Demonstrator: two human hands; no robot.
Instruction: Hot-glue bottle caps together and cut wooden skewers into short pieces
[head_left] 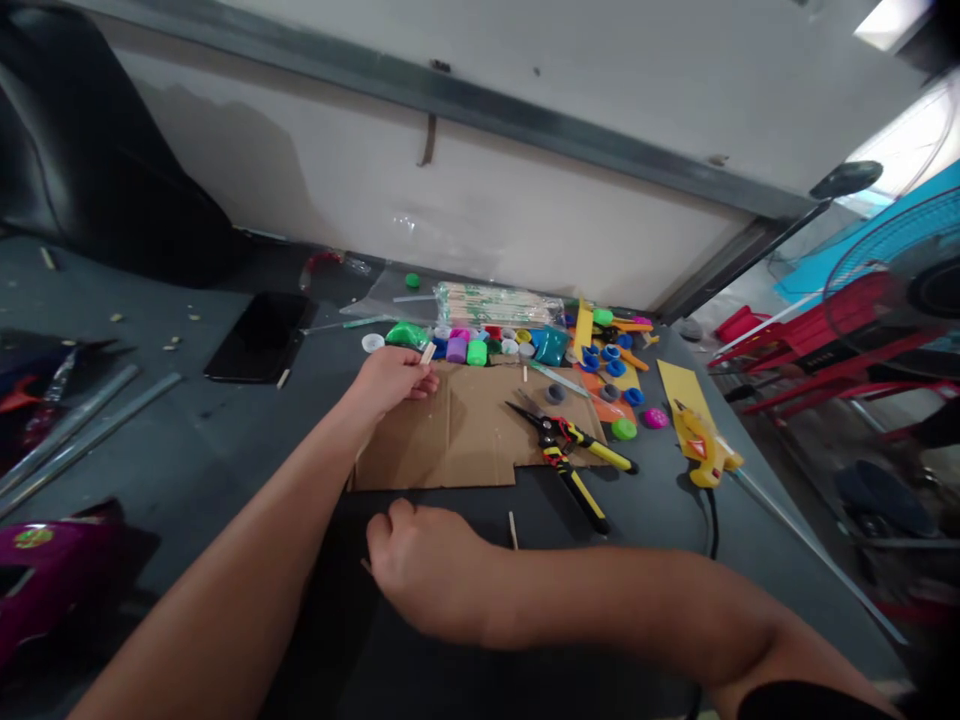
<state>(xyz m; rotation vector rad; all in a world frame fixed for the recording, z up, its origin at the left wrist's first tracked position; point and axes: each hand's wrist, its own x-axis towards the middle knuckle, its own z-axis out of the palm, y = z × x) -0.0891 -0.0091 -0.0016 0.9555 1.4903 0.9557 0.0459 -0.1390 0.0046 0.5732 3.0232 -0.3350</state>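
Your left hand (390,385) pinches a small wooden stick (428,352) at the far edge of the cardboard sheet (472,430); your right hand (427,570) lies curled just below it, any grip hidden.

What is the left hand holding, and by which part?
A short wooden stick, held at its lower end by the left hand.

Left hand (390,385): pinches a wooden stick (428,352) above corrugated cardboard (457,440)
Right hand (427,570): curled over the dark tabletop (187,420), near a second stick (513,530)
Beside: yellow-handled snips (574,450), glue gun (697,445)
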